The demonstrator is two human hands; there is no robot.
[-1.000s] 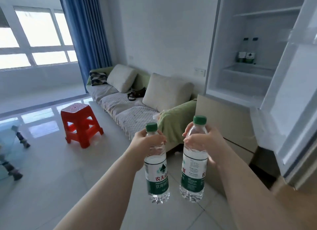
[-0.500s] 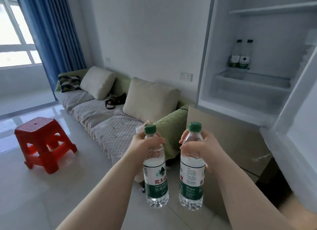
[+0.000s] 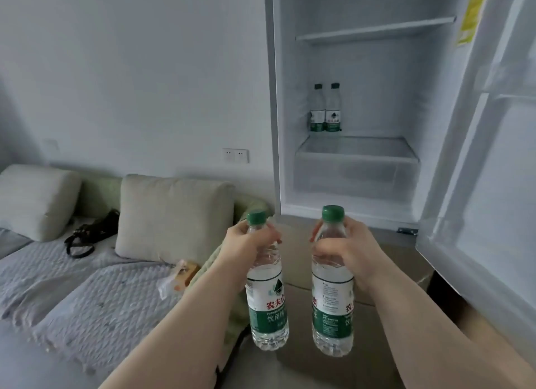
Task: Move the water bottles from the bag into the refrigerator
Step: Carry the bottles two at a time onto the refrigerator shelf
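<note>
My left hand [image 3: 246, 243] grips the neck of a clear water bottle [image 3: 268, 307] with a green cap and green label. My right hand [image 3: 345, 249] holds a second, matching bottle [image 3: 332, 310] the same way. Both bottles hang upright, side by side, below and in front of the open refrigerator [image 3: 356, 168]. Two more bottles [image 3: 325, 110] stand together at the back left of its glass shelf [image 3: 356, 153]. The bag is not in view.
The refrigerator door [image 3: 487, 162] swings open at the right, close to my right arm. A sofa [image 3: 95, 287] with beige cushions [image 3: 174, 217], a black strap bag [image 3: 92, 235] and a small packet [image 3: 179, 275] lies left. A brown cabinet front [image 3: 383, 272] sits under the fridge compartment.
My view has turned right and come nearer to the refrigerator, which looms larger. The window and red stool have left the view. Both hands still hold their bottles.
</note>
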